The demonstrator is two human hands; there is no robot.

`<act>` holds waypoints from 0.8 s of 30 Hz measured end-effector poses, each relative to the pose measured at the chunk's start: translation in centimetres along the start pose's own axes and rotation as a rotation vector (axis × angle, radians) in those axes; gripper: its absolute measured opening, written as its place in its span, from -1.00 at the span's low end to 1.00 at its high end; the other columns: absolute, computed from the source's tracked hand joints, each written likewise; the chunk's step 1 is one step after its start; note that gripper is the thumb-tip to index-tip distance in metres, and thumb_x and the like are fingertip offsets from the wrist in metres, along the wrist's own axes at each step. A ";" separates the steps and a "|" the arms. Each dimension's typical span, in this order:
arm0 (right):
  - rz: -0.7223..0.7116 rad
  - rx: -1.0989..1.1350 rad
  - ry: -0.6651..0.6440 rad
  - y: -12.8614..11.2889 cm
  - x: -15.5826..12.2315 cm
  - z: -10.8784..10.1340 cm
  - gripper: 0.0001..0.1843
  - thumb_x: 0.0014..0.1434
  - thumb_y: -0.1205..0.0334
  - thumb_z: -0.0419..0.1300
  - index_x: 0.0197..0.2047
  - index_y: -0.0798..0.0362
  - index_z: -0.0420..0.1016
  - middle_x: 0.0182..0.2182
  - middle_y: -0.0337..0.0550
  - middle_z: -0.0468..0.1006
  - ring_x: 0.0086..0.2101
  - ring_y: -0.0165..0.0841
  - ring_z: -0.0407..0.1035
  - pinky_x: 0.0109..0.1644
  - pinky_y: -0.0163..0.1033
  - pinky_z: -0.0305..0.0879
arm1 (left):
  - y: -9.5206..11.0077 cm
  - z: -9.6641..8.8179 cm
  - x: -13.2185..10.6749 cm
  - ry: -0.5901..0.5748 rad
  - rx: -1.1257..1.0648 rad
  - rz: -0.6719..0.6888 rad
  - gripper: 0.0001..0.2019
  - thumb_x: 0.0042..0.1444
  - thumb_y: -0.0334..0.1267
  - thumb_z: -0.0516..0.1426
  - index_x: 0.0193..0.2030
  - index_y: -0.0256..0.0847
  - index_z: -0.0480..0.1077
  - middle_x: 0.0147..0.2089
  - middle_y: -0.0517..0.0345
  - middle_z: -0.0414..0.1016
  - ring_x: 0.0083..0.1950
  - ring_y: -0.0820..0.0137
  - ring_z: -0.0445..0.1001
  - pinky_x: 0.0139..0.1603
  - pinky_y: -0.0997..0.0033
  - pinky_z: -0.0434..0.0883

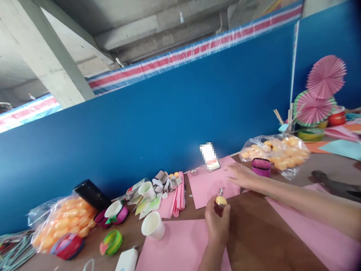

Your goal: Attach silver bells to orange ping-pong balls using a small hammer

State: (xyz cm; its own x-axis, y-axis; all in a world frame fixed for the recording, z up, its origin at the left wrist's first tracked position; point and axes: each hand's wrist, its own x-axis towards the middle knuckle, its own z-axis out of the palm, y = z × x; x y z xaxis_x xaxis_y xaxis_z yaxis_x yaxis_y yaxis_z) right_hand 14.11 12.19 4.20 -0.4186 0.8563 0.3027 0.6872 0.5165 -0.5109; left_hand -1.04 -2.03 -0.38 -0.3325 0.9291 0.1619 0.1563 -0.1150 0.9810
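My left hand is closed around a small yellow-orange ball, pinched between thumb and fingers, with a dark brown, shiny lower part. Just beyond it, small silvery pieces lie on a pink paper sheet. My right hand reaches over the right side of that sheet with its fingers stretched out and nothing visible in them. Near the sheet's back edge are a small silvery round piece and a white, pixelated upright object. Another pink sheet lies under my left forearm.
Bags of orange balls stand at left and right. A white paper cup sits left of my left hand. A magenta ring-shaped roll is beyond my right forearm. Behind the table rises a blue partition.
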 end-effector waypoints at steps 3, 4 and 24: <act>-0.184 -0.168 -0.049 -0.3 -4.4 -1.2 -0.65 0.01 0.16 0.12 -0.09 -0.01 0.41 -0.04 -0.05 0.42 0.02 -0.11 0.21 0.09 0.00 0.08 | 0.0 -0.1 0.0 0.002 0.034 0.032 -0.59 -0.10 -0.26 0.18 -0.05 -0.29 0.36 -0.20 0.00 0.48 -0.28 0.35 0.45 -0.22 0.40 0.37; -0.225 -0.223 -0.052 -0.1 -5.6 -1.6 -0.66 0.02 0.19 0.10 -0.08 -0.02 0.40 -0.05 -0.05 0.42 0.01 -0.12 0.21 0.09 0.01 0.07 | 0.1 -0.2 0.0 0.003 0.049 0.045 -0.59 -0.10 -0.26 0.17 -0.05 -0.28 0.36 -0.19 0.00 0.47 -0.26 0.35 0.44 -0.21 0.39 0.37; -0.295 -0.343 -0.100 -3.1 -5.3 0.1 -0.82 0.06 0.36 0.07 -0.25 0.07 0.44 -0.23 -0.02 0.47 -0.12 -0.17 0.26 -0.05 -0.13 0.15 | 0.3 -0.4 -0.1 0.001 0.165 0.104 -0.58 -0.08 -0.30 0.13 -0.01 -0.27 0.33 -0.08 -0.04 0.43 -0.12 0.30 0.42 -0.08 0.33 0.33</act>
State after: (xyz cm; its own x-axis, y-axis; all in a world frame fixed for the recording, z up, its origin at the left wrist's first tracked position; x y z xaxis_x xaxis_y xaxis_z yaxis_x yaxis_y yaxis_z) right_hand 14.18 6.12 4.13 -0.6696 0.6762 0.3072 0.6796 0.7247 -0.1137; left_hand -1.36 -2.33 -0.09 -0.3073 0.9150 0.2614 0.3401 -0.1510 0.9282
